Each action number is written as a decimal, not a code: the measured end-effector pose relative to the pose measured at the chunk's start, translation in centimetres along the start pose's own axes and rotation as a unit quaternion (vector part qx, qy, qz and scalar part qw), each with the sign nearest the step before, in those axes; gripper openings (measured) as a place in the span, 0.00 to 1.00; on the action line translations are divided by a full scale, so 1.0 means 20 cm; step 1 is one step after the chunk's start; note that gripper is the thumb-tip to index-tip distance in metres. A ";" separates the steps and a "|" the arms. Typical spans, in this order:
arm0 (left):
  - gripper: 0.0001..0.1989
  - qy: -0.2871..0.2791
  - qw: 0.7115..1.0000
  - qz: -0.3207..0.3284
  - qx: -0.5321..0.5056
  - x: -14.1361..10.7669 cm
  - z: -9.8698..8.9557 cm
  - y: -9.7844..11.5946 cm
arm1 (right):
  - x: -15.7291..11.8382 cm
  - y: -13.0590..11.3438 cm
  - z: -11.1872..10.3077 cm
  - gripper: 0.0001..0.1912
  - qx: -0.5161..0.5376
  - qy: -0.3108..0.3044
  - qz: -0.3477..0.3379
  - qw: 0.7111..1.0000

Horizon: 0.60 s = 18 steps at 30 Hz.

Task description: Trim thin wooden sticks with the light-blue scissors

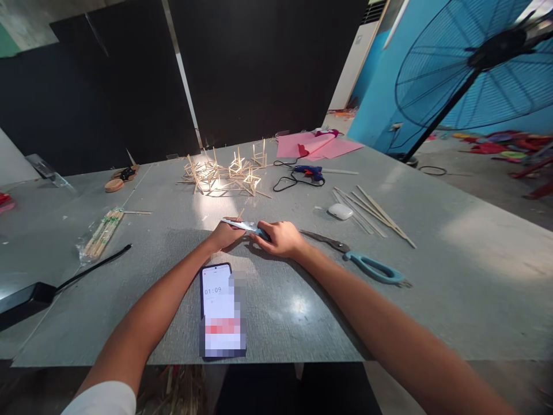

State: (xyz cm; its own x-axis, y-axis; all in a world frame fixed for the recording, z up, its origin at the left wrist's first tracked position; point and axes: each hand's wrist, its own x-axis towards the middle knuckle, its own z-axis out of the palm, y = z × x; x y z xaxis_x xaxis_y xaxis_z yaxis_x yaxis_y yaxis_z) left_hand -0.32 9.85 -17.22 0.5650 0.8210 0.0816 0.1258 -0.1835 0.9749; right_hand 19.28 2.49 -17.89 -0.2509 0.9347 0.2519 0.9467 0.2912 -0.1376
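Observation:
A bladed tool [243, 225] with a blue handle is in my right hand [283, 238], its shiny blade pointing left across my left hand [225, 235]. The fingers of my left hand are closed around a thin wooden stick [241, 214], whose tip shows above the blade. Just below my hands, a phone [221, 311] lies face up, showing 01:09. Scissors [374, 268] with blue handles rest to the right of my right hand. Several small frames of wooden sticks [209, 174] stand beyond my hands.
Behind on the right are a blue glue gun [308, 172] with a black cord and pink sheets [311, 146]. A white case [341, 211] sits beside loose sticks [380, 213]. Bagged sticks [102, 235] and a black device [28, 302] lie left. A large fan [475, 63] stands right.

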 end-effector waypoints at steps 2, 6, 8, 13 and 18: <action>0.11 0.002 1.000 -0.001 0.002 0.00 0.00 0.01 | 0.00 0.00 0.00 0.29 -0.001 -0.002 0.002 1.000; 0.12 -0.001 1.000 -0.003 -0.008 -0.01 0.00 0.01 | 0.00 -0.01 -0.02 0.28 0.002 -0.007 0.008 1.000; 0.11 -0.003 1.000 0.000 -0.003 -0.01 0.01 0.01 | -0.01 -0.02 -0.02 0.28 0.005 -0.007 0.011 1.000; 0.15 0.012 0.999 -0.005 0.032 -0.01 -0.01 -0.01 | 0.00 -0.01 0.01 0.26 0.043 0.044 0.071 0.996; 0.20 -0.008 0.999 -0.013 0.045 -0.01 -0.03 -0.03 | 0.02 0.07 0.02 0.30 0.141 0.147 0.216 0.955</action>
State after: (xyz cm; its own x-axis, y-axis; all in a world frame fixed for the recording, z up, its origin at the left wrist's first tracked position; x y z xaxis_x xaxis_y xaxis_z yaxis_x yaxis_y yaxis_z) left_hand -1.01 10.11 -17.64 0.5735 0.8175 0.0528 0.2133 -0.2113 0.9539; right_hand 20.42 3.24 -18.31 0.2580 0.8946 0.3649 0.8468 -0.0276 -0.5312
